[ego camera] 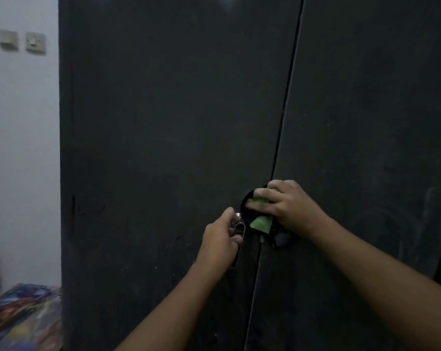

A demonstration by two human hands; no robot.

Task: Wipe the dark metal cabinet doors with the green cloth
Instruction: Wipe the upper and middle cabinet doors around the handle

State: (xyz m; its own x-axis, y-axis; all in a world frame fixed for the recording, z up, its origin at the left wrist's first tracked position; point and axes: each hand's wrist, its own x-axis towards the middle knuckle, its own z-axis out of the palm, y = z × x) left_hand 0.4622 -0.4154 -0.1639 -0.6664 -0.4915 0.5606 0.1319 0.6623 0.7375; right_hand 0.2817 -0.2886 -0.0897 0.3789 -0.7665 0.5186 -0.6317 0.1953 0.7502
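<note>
The right hand (291, 207) is clutching the green cloth (261, 223) — bunched under its fingers against the dark cabinet doors (163, 122) — while just left of it the left hand (220, 240) is gripping a silver handle (240, 229).

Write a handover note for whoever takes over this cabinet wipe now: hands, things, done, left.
Hands: left hand grips the shiny silver metal handle on the left dark metal cabinet door; right hand holds the crumpled green cloth against the centre seam, beside that handle.
Things: right dark metal cabinet door meets the left one; both look shut.
Done: cannot tell which areas are wiped.
Left: likely the broad panels of both doors.
</note>
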